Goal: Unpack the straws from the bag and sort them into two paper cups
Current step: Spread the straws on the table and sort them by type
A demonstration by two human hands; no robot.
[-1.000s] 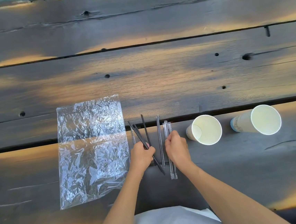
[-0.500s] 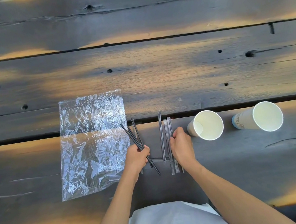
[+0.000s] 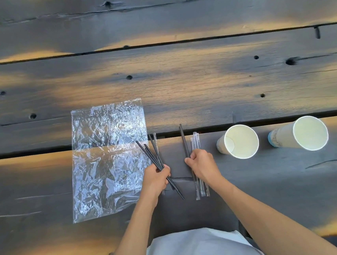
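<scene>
At a dark plank table (image 3: 179, 81), the left hand (image 3: 155, 177) curls around 3 thin black straws (image 3: 148, 153) fanning up beside 1 crinkled clear bag (image 3: 108, 157) lying flat. The right hand (image 3: 203, 164) pinches 1 black straw (image 3: 183, 139) next to a small pile of clear-wrapped straws (image 3: 196, 143), their count hard to make out; another wrapped straw (image 3: 155, 138) lies partly hidden by the left hand. 2 white paper cups (image 3: 240, 141) stand right of the hands, lettering on the far cup (image 3: 300, 134) unreadable.
</scene>
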